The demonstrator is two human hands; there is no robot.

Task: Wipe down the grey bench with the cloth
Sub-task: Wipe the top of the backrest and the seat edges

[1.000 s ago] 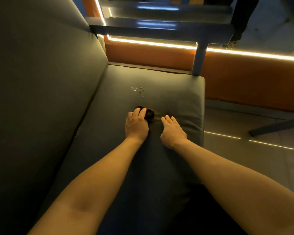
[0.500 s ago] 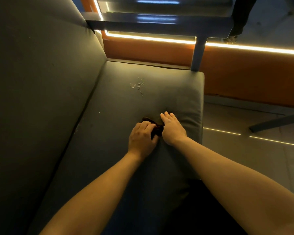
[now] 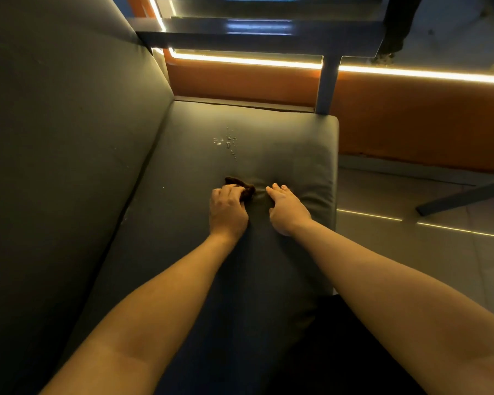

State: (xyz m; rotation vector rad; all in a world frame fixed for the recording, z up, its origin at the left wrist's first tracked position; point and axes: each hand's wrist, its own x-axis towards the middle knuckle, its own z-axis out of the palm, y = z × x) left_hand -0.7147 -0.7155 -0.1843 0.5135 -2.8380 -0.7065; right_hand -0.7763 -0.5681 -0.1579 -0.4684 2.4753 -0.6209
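Compared with half a second earlier, both hands sit slightly farther up the seat, and the small, crumpled dark-brown cloth [image 3: 240,187] again shows beyond the left knuckles rather than tucked between the two hands. At frame centre, the left hand [image 3: 228,210] has its fingers curled down around the cloth, pressing it onto the grey padded fabric bench [image 3: 183,223]. Just to its right, the right hand [image 3: 288,210] lies flat with fingers together and extended, holding nothing, apparently bracing the cushion, which puckers between the two hands. A cluster of pale droplets or crumbs [image 3: 226,142] lies on the seat above the cloth, towards the upper centre of the frame, apart from it. That cluster lies almost straight ahead of the left hand, along the line of the left forearm, so the cloth-bearing hand is the nearer one and a forward stroke would probably reach it.
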